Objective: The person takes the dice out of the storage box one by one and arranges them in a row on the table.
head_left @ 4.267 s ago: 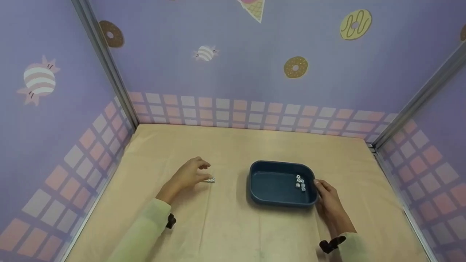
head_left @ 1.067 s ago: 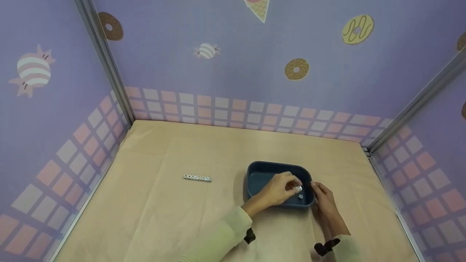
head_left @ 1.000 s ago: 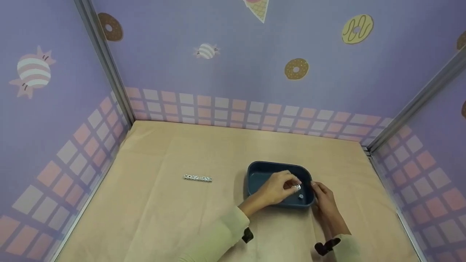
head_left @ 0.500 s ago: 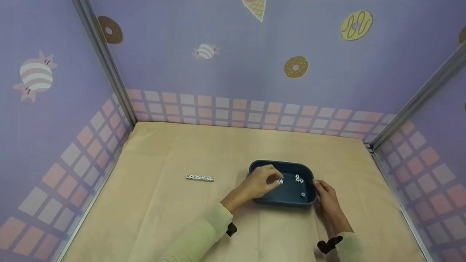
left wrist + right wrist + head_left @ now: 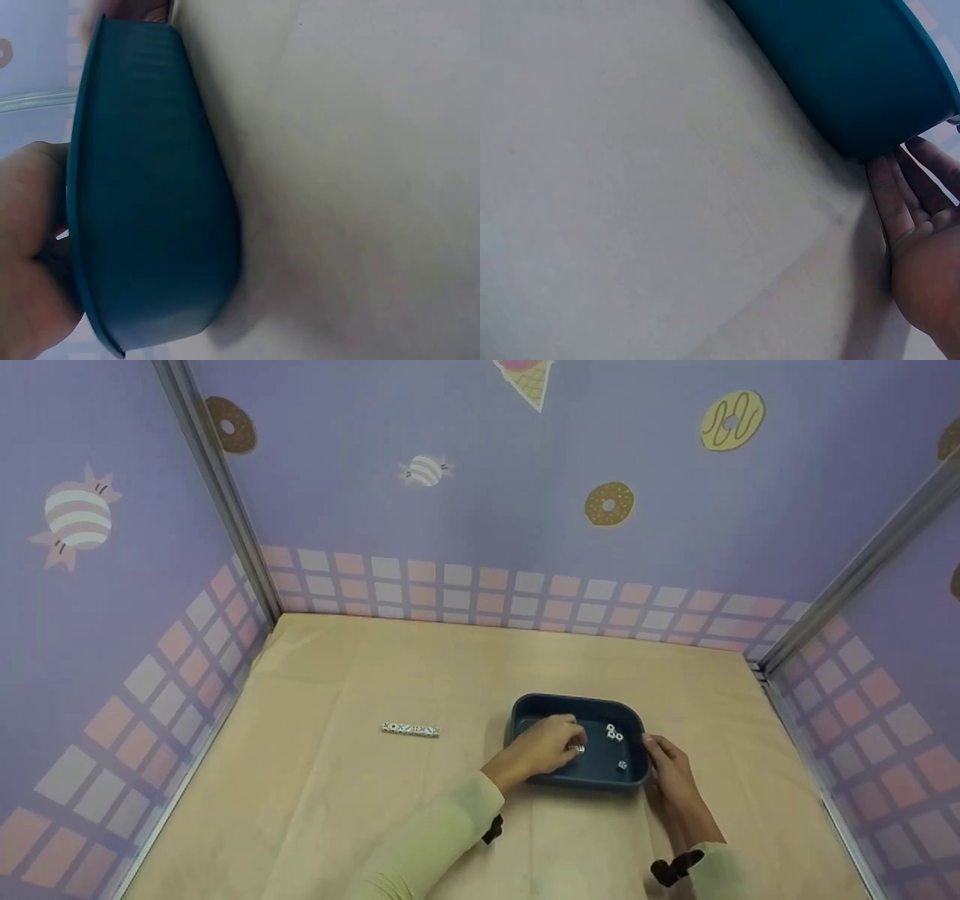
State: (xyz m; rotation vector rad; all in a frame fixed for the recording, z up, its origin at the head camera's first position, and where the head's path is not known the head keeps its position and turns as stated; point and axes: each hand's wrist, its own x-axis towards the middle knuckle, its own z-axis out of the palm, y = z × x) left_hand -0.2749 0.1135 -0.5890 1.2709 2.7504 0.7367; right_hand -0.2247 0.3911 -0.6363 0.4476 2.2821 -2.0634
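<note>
A dark blue rectangular tray [image 5: 600, 781] stands on the cloth, right of centre. My left hand [image 5: 541, 744] reaches over its near left side, thumb and fingers pinching a short row of white dice [image 5: 577, 748] low inside it. The fingers partly cover that row. A cluster of white dice [image 5: 613, 733] and one separate die [image 5: 622, 766] lie toward the tray's right end. My right hand [image 5: 676, 780] holds that end, its thumb at the rim and its fingers [image 5: 889, 199] against the outer wall. In the left wrist view the tray wall hides the fingertips.
A straight row of patterned dice [image 5: 410, 730] lies on the beige cloth [image 5: 360, 810] left of the tray. Purple panels [image 5: 450, 525] with metal corner posts [image 5: 225, 502] enclose the back and both sides.
The left hand has gone from the row on the cloth into the tray, gathered several dice there and carried them leftward, then lowered them slightly. The right hand has stayed at the tray's end.
</note>
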